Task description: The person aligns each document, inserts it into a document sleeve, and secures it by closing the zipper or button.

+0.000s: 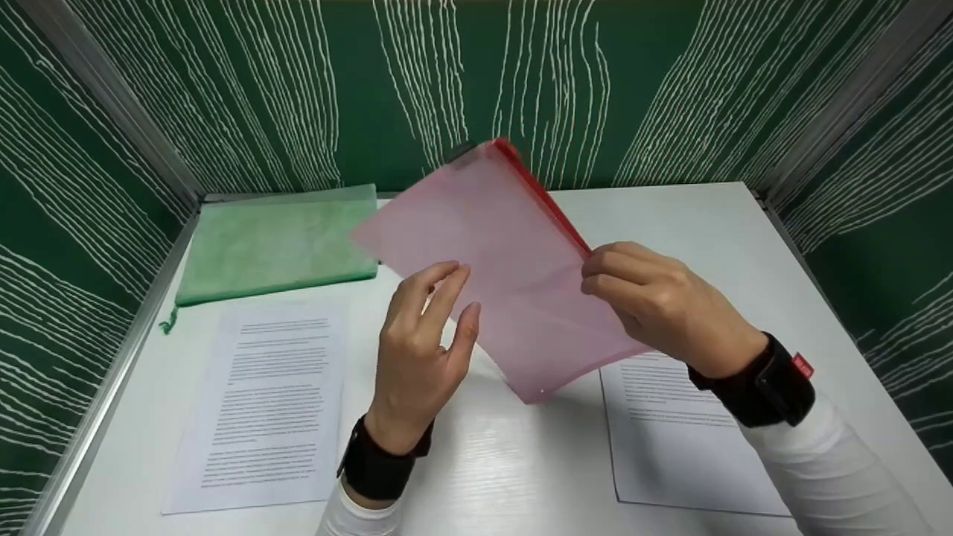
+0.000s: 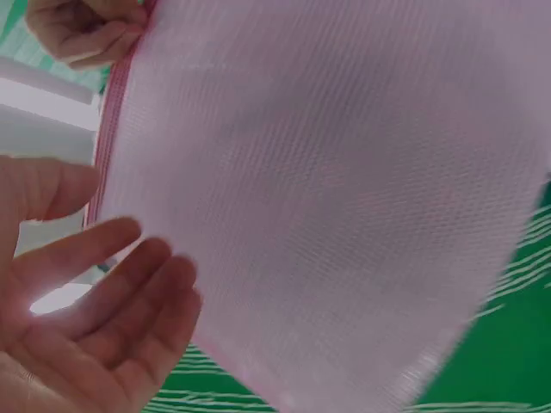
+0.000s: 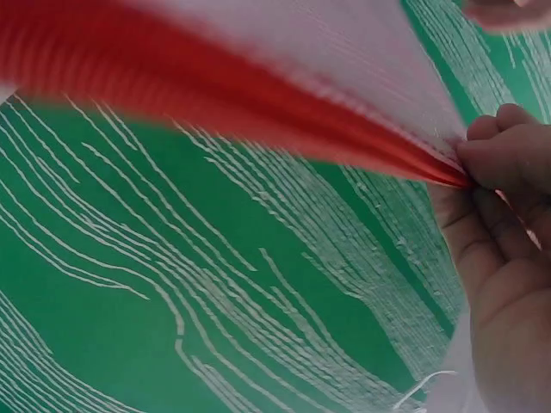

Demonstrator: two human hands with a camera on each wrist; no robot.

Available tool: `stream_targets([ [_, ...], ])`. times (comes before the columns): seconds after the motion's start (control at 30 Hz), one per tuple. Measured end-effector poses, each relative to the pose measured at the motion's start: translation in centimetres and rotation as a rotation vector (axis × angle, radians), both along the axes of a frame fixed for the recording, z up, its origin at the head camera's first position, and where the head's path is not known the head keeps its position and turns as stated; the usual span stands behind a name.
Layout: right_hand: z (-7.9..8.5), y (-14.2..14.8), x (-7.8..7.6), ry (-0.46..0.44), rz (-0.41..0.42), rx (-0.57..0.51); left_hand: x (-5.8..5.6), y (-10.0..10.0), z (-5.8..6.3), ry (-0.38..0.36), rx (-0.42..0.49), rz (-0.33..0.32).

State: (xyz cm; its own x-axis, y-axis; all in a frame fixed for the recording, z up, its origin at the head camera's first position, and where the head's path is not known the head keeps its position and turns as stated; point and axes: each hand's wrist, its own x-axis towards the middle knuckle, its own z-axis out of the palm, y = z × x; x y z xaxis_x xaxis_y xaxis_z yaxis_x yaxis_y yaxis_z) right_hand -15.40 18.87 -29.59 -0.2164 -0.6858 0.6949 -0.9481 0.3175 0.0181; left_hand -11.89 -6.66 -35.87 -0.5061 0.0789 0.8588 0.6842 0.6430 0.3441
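A translucent pink mesh zipper pouch (image 1: pixel 491 253) with a red edge strip (image 1: pixel 547 197) is held up tilted above the table. My right hand (image 1: pixel 663 298) pinches it at the red strip; the right wrist view shows the thumb and fingers (image 3: pixel 508 146) gathered on that edge. My left hand (image 1: pixel 421 342) is in front of the pouch's lower left side, its fingers spread and loosely bent, gripping nothing. In the left wrist view, the left fingers (image 2: pixel 129 301) lie close to the mesh (image 2: pixel 327 172); whether they touch it, I cannot tell.
A green zipper pouch (image 1: pixel 283 242) lies at the back left of the white table (image 1: pixel 484 476). One printed sheet (image 1: pixel 268 402) lies at the left, and another (image 1: pixel 670 447) at the right, partly under the right arm. Green walls (image 1: pixel 476 67) with white lines enclose the table.
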Motion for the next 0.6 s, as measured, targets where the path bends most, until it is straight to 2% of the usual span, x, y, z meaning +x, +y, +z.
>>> stream_targets([
  [0.1, 0.6, -0.6, 1.2, 0.059, 0.032, 0.054, 0.8, 0.2, 1.2, 0.151, 0.064, 0.070],
  [0.2, 1.0, -1.3, 2.0, 0.099, 0.063, 0.095, 1.2, 0.2, 2.0, 0.213, 0.119, 0.120],
  [0.27, 1.1, -1.7, 2.4, 0.106, 0.077, 0.117, 1.3, 0.1, 2.3, 0.186, 0.151, 0.122],
  [0.47, 0.2, -1.8, 2.2, 0.077, 0.069, 0.135, 0.7, -0.4, 1.7, 0.044, 0.263, 0.013],
  [0.6, -1.1, -1.5, 1.3, 0.049, 0.030, 0.117, 0.4, -0.7, 1.4, 0.025, 0.330, -0.071],
])
